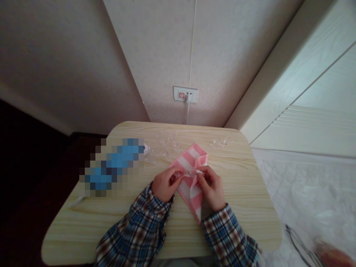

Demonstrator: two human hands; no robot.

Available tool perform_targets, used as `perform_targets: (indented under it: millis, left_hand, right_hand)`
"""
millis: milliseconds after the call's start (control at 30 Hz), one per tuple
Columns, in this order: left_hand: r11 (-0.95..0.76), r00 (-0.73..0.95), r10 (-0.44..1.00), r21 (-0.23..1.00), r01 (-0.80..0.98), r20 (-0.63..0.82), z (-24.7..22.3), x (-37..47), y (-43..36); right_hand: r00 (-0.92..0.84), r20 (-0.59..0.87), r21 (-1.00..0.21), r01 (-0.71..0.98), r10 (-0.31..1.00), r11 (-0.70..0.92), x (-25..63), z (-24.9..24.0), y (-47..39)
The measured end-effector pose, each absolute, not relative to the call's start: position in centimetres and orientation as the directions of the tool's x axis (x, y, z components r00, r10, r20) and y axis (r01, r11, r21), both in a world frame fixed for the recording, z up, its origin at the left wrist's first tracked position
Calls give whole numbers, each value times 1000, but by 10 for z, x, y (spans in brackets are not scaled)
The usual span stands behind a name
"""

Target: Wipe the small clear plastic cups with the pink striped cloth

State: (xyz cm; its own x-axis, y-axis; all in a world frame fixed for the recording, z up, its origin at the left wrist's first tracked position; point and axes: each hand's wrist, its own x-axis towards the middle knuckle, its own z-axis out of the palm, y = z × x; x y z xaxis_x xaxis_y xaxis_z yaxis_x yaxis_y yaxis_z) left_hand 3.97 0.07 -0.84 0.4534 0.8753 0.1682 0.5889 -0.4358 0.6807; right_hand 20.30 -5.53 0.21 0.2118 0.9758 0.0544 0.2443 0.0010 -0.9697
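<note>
A pink-and-white striped cloth [185,162] lies partly on the table, with its right side gathered up. My right hand [213,187] pinches a fold of this cloth against one end of a small clear plastic piece [189,173]. The other end of that piece is between the thumb and fingers of my left hand [166,182], above the cloth. Its exact kind is too small to make out. Beyond the cloth, several similar clear plastic pieces [167,142] lie scattered, and a smaller group of clear pieces [220,142] sits to the right.
A blurred-out blue object [119,163] lies at the left of the wood-grain table [236,230]. Behind the table is a wall with a socket [185,94] and a plugged-in white cord. A white quilted surface [311,185] and a dark thin-framed item [299,243] are at right.
</note>
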Motion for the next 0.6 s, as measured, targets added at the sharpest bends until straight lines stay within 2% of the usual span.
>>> perform_targets:
  millis: [300,600]
  left_hand:
    - [-423,457,878,680,599,144,-6,40,0]
    - [-434,454,876,675,597,162,-8,39,0]
  right_hand:
    - [192,64,-965,262,979,12,202,4,-56]
    - [304,78,-967,257,950,-3,203,4,-56]
